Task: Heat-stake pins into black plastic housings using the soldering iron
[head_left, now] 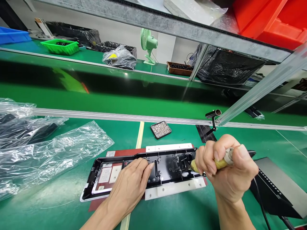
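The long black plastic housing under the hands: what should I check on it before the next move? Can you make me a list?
1. Left hand resting on the long black plastic housing: ok.
2. Right hand wrapped around the yellow handheld tool: ok.
3. Tool's tip properly on its spot: cannot tell, too hard to see inside the housing.
4. Housing lying between the far long white strip and the near long white strip: ok.
5. Small black rectangular tray holding little silvery pieces: ok.
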Demonstrator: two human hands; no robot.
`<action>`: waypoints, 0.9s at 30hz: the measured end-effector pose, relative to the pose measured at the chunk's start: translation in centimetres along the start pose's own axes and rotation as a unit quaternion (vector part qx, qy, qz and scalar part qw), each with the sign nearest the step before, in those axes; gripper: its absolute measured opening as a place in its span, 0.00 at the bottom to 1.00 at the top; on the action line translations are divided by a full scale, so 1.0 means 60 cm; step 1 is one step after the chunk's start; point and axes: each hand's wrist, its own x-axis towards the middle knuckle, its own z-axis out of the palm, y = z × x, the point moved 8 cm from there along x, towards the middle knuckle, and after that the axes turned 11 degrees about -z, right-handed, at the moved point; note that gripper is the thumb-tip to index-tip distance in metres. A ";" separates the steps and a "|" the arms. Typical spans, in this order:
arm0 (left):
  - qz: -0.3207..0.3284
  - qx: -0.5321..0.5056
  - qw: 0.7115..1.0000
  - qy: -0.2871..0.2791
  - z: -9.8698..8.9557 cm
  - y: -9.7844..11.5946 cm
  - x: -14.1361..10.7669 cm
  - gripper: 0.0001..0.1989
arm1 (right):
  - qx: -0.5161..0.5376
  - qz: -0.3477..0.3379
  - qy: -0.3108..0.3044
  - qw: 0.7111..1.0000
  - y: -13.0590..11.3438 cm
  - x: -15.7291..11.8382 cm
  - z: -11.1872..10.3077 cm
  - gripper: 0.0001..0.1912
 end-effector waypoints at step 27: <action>-0.009 -0.008 1.000 -0.012 0.004 -0.003 -0.002 0.16 | -0.030 -0.082 0.049 0.995 -0.006 0.039 0.003 0.16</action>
